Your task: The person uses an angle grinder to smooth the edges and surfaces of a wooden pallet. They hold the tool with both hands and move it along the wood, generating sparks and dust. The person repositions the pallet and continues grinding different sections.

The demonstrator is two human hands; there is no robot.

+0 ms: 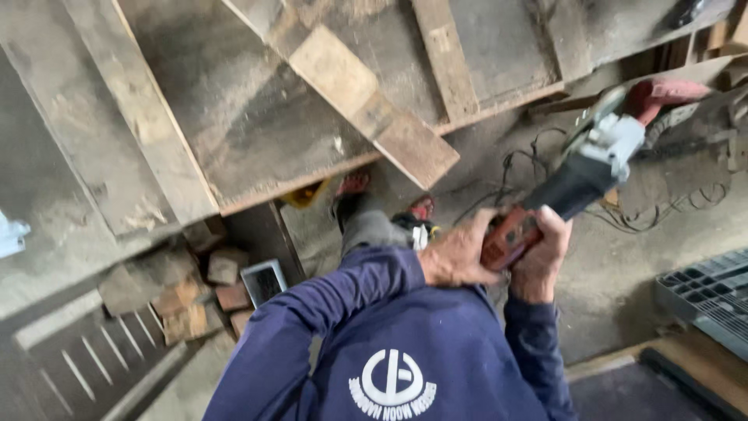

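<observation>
I hold an angle grinder (pixel 576 187) out in front of my chest with both hands. It has a red rear grip, a black body and a grey head with a disc guard pointing up to the right. My left hand (pixel 456 257) wraps the red rear end from the left. My right hand (pixel 543 261) grips the same end from the right and below. Both arms are in dark blue sleeves. The grinder hangs in the air over the concrete floor (pixel 623 257), to the right of a worn wooden workbench (pixel 257 117).
Loose planks (pixel 366 97) lie across the bench top. My feet in red sandals (pixel 354 185) stand beneath its edge. Bricks (pixel 191 300) and a small white-framed box (pixel 263 281) sit at lower left. Tangled cables (pixel 530 168) cross the floor, and a black plastic crate (pixel 705 296) stands at right.
</observation>
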